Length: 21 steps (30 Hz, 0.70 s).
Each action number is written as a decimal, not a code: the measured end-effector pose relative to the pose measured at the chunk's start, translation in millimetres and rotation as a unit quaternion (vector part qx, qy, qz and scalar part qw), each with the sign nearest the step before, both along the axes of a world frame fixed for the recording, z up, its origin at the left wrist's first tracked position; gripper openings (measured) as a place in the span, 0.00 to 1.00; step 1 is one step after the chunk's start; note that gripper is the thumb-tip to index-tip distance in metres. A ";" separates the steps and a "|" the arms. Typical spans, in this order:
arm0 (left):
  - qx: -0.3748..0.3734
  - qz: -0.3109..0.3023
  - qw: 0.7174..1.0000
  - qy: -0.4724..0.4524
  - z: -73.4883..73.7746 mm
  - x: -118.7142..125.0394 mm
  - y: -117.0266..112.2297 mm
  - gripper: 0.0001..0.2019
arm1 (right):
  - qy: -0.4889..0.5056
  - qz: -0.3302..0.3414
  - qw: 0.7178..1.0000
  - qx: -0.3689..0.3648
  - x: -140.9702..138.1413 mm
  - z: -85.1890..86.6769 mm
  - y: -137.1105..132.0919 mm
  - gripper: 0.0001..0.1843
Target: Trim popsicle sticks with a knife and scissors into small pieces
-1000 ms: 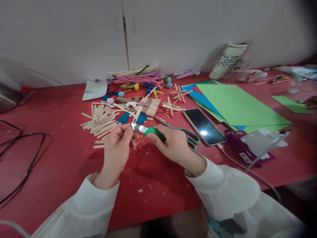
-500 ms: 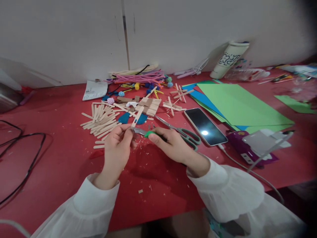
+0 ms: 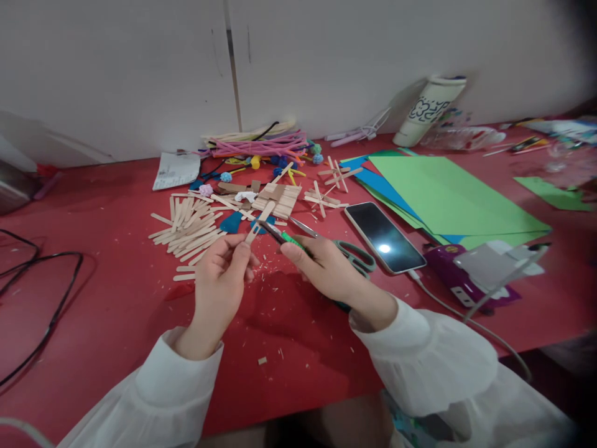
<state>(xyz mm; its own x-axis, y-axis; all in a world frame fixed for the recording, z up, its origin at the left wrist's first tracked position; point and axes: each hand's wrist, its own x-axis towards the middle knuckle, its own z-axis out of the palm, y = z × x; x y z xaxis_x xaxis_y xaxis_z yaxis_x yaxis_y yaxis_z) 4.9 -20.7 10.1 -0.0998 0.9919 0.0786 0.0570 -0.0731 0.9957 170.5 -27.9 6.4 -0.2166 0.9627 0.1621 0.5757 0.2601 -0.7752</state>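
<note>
My left hand [image 3: 222, 267] pinches the lower end of a wooden craft stick [image 3: 267, 214], which points up and away. A narrow slot shows in the stick just above my fingertips. My right hand [image 3: 321, 264] is closed round a green utility knife [image 3: 293, 240], its dark blade end at the stick beside the slot. Small wood shavings lie on the red table [image 3: 298, 348] below. Beyond my hands lies a pile of loose craft sticks [image 3: 191, 227]. Behind the held stick is a panel of joined sticks [image 3: 280, 200].
Scissors [image 3: 357, 256] lie just beyond my right hand, with a charging phone [image 3: 385, 238] beside them. Green paper sheets [image 3: 452, 193], a purple power strip [image 3: 466, 280] and a tumbler [image 3: 429, 111] stand right. Pipe cleaners [image 3: 261, 144] lie at the back, a black cable [image 3: 60, 311] left.
The knife's blade end has moved up along the stick, away from my left fingertips. The slot in the stick is now more exposed. The view has shifted slightly.
</note>
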 end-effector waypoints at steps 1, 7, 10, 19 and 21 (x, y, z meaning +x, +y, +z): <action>0.004 0.001 1.000 -0.001 -0.1 -0.2 0.1 0.03 | -0.023 0.011 1.000 0.006 -1.3 0.7 -0.7 0.24; 0.021 0.007 1.000 -0.003 -2.1 -1.8 1.3 0.03 | -0.046 0.003 0.999 0.029 -5.2 -0.8 -1.1 0.21; 0.020 0.005 1.000 -0.014 -3.2 -3.4 2.4 0.04 | -0.016 0.007 0.999 0.035 -4.3 -1.3 -1.7 0.21; -0.009 -0.023 0.998 -0.064 -10.3 -8.9 14.0 0.08 | 0.471 -0.134 0.872 -0.029 14.6 2.0 15.6 0.18; -0.027 -0.025 0.998 -0.053 -10.1 -10.4 15.5 0.12 | 0.524 -0.162 0.834 -0.066 17.6 1.1 22.8 0.18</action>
